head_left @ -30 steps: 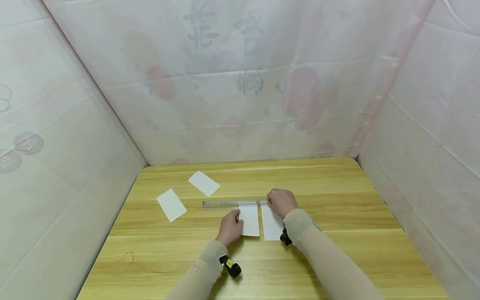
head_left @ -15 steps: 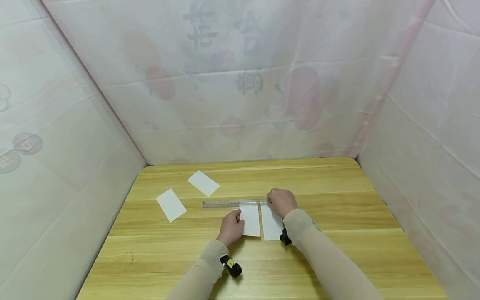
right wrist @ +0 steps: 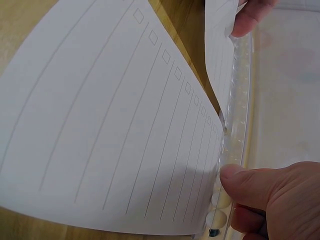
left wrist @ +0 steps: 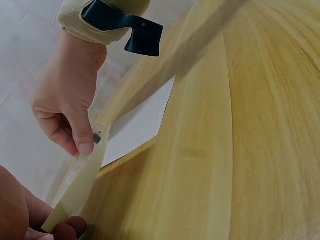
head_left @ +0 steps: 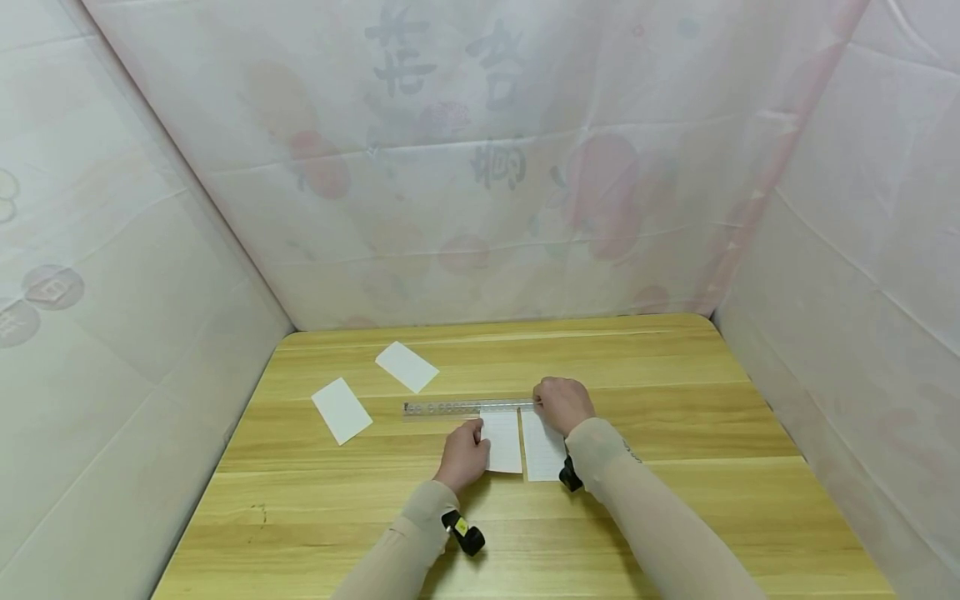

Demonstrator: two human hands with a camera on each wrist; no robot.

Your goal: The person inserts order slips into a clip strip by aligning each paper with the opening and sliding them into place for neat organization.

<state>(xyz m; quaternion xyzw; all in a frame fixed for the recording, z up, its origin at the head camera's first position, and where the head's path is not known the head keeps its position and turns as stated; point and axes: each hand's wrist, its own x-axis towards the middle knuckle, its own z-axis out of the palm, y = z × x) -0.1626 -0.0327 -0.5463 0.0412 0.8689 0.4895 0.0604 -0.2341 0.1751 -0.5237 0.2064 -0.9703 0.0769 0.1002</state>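
A clear plastic ruler [head_left: 442,408] with round holes lies across the table, over the top edges of two lined white sheets. My left hand [head_left: 463,457] pinches the left sheet [head_left: 502,442] by its left edge; that sheet bends up off the table in the left wrist view. My right hand [head_left: 564,406] grips the right end of the ruler, thumb [right wrist: 242,182] on its face. Partly under my right wrist is the right sheet [head_left: 542,450], printed with lines and small boxes in the right wrist view. Only a narrow gap separates the two sheets.
Two more white cards lie at the left of the wooden table [head_left: 675,517]: one tilted card [head_left: 342,411] nearer me, another card [head_left: 407,367] farther back. Pale printed cloth [head_left: 465,208] walls in the table's back and sides.
My left hand has shifted slightly right with its sheet, and the gap between the two sheets has narrowed. My right hand stays on the ruler in the same place.
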